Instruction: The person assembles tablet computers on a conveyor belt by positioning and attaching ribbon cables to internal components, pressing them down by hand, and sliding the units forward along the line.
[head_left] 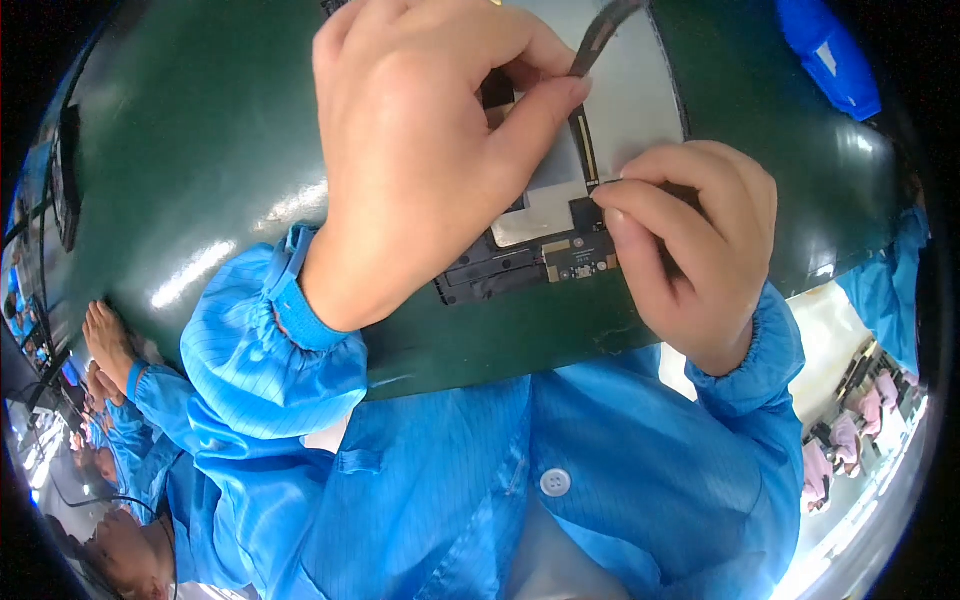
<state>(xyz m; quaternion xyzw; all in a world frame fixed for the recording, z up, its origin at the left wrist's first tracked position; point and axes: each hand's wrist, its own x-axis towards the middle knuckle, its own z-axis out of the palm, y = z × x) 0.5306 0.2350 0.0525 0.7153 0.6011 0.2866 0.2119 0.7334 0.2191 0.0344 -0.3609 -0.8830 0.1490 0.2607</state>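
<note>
An opened flat electronic device, likely a tablet or phone, lies on the table in front of me. It shows a silvery panel (640,95), a black lower frame (490,277) and a small circuit board (580,258). Between thumb and forefinger, my left hand (430,130) pinches a thin black flex cable (587,150) with a pale stripe. The cable's upper end curves away above the fingers. At its lower end, beside the circuit board, my right hand (695,235) has thumb and forefinger closed together. What those fingertips grip is hidden.
The dark green tabletop (200,130) surrounds the device, its front edge close to my body. A bright blue object (830,55) rests at the far right. At the left, another person's hand (108,335) lies on the table edge, near a black item (68,175).
</note>
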